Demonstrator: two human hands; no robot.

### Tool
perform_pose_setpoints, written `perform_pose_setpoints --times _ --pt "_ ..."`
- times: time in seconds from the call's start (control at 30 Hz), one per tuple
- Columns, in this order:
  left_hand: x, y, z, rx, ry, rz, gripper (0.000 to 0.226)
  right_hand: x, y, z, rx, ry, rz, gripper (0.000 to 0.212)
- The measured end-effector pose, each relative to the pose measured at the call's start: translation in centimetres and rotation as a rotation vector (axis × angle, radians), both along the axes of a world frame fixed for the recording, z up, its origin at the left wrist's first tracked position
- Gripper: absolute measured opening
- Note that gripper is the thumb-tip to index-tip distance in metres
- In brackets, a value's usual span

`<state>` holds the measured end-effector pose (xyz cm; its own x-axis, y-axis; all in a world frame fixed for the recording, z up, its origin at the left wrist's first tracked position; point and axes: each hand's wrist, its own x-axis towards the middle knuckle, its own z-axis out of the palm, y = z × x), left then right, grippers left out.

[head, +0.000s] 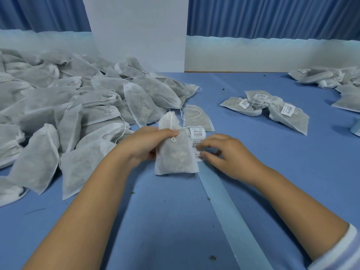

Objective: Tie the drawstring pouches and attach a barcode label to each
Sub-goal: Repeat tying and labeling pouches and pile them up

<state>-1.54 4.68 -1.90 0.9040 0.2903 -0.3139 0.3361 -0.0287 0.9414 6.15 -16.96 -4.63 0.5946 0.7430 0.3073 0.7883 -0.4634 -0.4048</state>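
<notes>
Fingers (165,132) of the left hand (144,147) curl round the neck of a soft, gauzy white pouch (173,156) at centre; at its 3 o'clock the right hand's (228,154) bent fingers blur over the barcode labels (197,152), grip unclear. Matte blue surface (263,172) bears a heap of pouches (68,102) at 9 o'clock, labelled pouches (272,108) at 2 o'clock and a smooth pale backing strip (231,209) toward 5 o'clock; pleated blue curtains (272,16) and a white panel (136,32) stand at 12.
</notes>
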Motion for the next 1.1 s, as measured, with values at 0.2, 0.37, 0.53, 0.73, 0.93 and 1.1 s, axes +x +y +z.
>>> perform_pose_setpoints --times 0.2,0.37,0.53,0.73,0.93,1.1 --pt "0.0 -0.1 -0.5 -0.19 0.026 -0.11 0.037 -0.2 0.2 -0.3 -0.224 0.045 0.004 0.038" --pt "0.3 -0.1 -1.5 -0.237 0.068 -0.169 0.041 -0.1 0.0 -0.4 -0.207 0.111 0.0 0.035" --pt "0.5 0.8 -1.8 -0.342 0.074 -0.144 0.033 -0.1 0.0 -0.5 -0.104 0.131 -0.019 0.028" --pt "0.2 1.4 -1.6 -0.433 0.1 -0.196 0.028 -0.3 0.1 -0.5 0.053 0.075 -0.034 0.026" --pt "0.0 0.2 -1.5 -0.464 0.089 -0.249 0.064 -0.7 0.4 -0.2 0.133 0.018 -0.013 0.025" --pt "0.4 0.2 -1.9 -0.477 0.071 -0.204 0.07 -0.9 0.5 0.0 0.15 0.039 -0.042 0.02"
